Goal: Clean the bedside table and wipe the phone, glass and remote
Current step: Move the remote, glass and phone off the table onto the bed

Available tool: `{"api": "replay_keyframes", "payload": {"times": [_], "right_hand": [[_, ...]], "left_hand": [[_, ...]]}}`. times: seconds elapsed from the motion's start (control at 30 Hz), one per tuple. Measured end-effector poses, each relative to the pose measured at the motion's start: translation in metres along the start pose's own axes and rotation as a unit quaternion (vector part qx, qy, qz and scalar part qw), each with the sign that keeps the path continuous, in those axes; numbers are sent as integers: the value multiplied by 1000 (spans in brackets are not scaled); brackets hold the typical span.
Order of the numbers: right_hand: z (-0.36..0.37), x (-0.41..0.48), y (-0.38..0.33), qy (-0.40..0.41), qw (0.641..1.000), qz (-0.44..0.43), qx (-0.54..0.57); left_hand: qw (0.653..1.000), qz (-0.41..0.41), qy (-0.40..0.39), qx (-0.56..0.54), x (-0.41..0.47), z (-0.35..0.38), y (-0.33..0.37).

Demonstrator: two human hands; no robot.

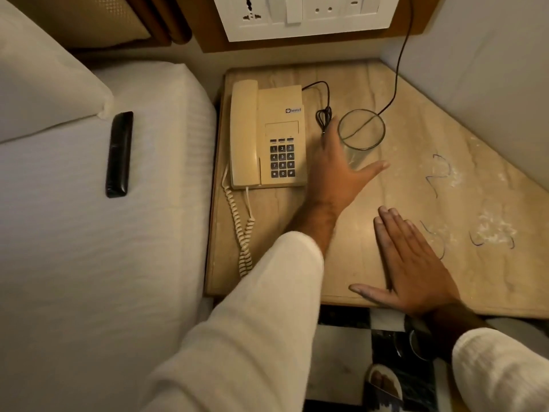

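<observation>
A beige corded phone (267, 135) sits at the back left of the marble bedside table (371, 233). Right of it stands a clear glass (361, 132). My left hand (338, 171) reaches around the glass's lower part, fingers straight along its left side and thumb spread out below it; no firm grip shows. My right hand (413, 269) lies flat, fingers straight, on the table near its front edge. A black remote (119, 154) lies on the white bed to the left.
White powdery smears and blue pen scribbles (463, 203) mark the table's right part. A black cable (398, 69) runs from the wall socket panel (300, 16) down behind the glass. The phone's coiled cord (242, 233) hangs over the table's left front. A wall closes the right side.
</observation>
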State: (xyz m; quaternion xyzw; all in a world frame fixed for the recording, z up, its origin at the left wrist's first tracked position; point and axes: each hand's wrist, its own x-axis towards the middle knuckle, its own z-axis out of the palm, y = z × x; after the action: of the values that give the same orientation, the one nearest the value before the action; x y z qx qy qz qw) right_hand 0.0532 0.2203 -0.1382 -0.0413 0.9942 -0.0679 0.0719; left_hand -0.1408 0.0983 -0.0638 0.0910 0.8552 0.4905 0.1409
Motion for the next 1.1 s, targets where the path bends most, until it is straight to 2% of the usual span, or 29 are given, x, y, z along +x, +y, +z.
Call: {"api": "replay_keyframes", "payload": {"times": [0.17, 0.3, 0.4, 0.53, 0.6, 0.73, 1.0, 1.07, 1.1], "right_hand": [[0, 0, 1, 4, 1000, -4, 7], [-2, 0, 1, -7, 1000, -3, 7], [-2, -1, 1, -11, 1000, -1, 9], [-2, -1, 0, -9, 1000, 0, 9], [-2, -1, 0, -9, 1000, 0, 11], [-2, -1, 0, -5, 1000, 0, 13], [-3, -5, 3, -6, 1000, 5, 5], [-4, -4, 2, -5, 1000, 5, 11], [-5, -3, 1, -8, 1000, 5, 13]], "left_hand": [[995, -8, 99, -26, 12, 3, 4], [983, 2, 171, -63, 10, -65, -2], [973, 7, 227, 32, 15, -151, -22], [943, -61, 274, 176, 22, -256, -57], [929, -118, 266, 228, 26, -290, -73], [914, -221, 175, 293, 31, -314, -91], [874, -248, 167, 383, 40, -296, -101], [851, -253, 182, 422, 36, -294, -95], [841, -227, 200, 449, 33, -291, -91]]}}
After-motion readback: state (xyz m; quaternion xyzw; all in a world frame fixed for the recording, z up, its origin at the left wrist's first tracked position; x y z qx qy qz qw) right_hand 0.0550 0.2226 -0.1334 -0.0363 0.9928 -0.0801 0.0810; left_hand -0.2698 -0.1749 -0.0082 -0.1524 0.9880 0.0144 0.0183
